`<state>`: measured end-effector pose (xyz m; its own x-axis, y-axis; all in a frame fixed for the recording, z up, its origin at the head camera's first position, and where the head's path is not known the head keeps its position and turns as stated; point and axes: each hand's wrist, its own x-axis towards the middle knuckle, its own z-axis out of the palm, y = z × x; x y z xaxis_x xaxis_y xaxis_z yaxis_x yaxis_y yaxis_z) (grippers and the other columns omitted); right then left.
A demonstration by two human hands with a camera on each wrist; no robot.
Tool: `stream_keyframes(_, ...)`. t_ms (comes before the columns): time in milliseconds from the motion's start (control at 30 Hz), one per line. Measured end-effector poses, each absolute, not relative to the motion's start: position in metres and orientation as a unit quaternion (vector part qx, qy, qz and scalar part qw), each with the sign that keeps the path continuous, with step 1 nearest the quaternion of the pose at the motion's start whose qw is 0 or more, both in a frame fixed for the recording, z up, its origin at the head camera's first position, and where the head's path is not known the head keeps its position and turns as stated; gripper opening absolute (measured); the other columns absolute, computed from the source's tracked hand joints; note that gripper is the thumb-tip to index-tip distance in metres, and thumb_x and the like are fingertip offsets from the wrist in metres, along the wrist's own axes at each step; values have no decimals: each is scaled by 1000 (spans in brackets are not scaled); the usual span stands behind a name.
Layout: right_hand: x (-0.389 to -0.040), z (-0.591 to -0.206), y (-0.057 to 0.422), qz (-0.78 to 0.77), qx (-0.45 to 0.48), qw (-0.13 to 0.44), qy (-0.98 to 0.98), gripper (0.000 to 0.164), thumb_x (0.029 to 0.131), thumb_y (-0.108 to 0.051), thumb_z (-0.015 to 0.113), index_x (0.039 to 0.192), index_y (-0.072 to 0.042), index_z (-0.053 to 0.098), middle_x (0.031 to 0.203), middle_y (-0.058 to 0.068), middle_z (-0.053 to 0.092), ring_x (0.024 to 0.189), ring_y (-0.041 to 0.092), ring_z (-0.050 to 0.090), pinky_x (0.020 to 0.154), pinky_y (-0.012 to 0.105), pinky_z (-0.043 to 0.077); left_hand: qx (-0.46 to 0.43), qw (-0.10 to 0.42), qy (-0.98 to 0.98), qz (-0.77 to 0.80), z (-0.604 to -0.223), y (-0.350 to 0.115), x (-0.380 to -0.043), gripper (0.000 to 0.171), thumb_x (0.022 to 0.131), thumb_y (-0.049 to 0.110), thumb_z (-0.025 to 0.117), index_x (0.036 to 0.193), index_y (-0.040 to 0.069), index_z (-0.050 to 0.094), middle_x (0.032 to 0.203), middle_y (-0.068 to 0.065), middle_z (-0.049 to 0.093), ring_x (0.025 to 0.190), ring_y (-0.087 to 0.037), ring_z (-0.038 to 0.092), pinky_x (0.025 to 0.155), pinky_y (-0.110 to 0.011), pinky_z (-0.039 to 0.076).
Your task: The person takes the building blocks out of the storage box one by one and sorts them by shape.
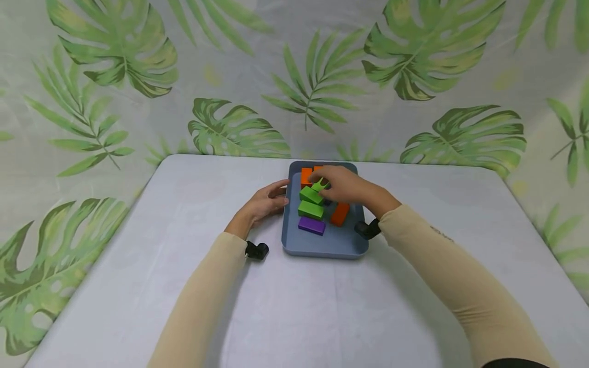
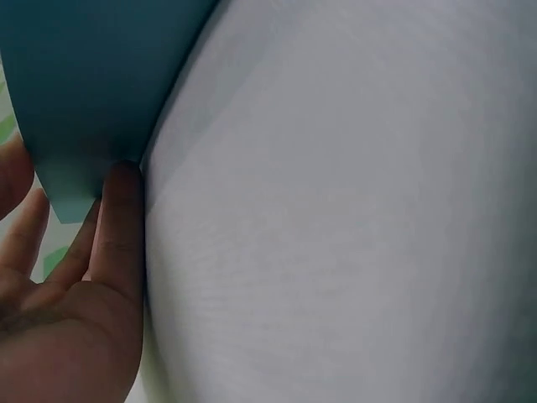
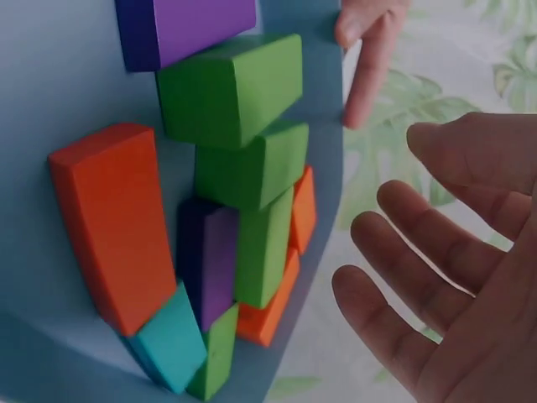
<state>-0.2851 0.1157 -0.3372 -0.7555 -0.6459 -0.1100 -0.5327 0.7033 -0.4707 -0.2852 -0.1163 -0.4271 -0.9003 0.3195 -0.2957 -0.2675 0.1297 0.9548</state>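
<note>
Blocks (image 1: 311, 210) in orange, green, purple and teal lie in a blue-gray tray (image 1: 336, 244) near the head view's centre; the right hand (image 1: 341, 185) hovers above, fingers loosely spread, while the left hand (image 1: 263, 203) touches the tray's left wall, fingers extended.

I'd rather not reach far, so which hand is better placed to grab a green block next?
Probably the right hand: it is near the green blocks, holding nothing, while the left hand rests against the outer side of the tray.
</note>
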Motion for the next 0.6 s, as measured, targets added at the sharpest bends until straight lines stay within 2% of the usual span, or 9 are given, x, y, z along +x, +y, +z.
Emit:
stream_keyframes(100, -285, -342, 112, -221, -339, 154, 901, 41, 86, -8, 57, 127, -10, 52, 129, 9, 53, 114, 30, 54, 93, 43, 47, 24, 220, 710, 668, -428, -117, -285, 60, 88, 4, 56, 140, 26, 36, 147, -6, 35, 129, -23, 43, 106, -39, 38)
stream_keyframes(333, -281, -357, 105, -238, -361, 215, 876, 62, 83, 4, 53, 138, -20, 40, 142, 5, 42, 119, 27, 50, 100, 43, 44, 48, 227, 697, 678, -430, -119, -285, 58, 90, 1, 52, 141, 23, 34, 146, -10, 34, 128, -26, 43, 107, -42, 36)
stream_keyframes(600, -283, -362, 101, -174, -378, 211, 884, 60, 80, 4, 56, 135, -17, 45, 138, 1, 46, 126, 21, 44, 107, 42, 35, 65, 239, 703, 666, -428, -118, -286, 61, 91, 2, 51, 144, 25, 29, 149, -10, 28, 134, -25, 35, 109, -43, 33)
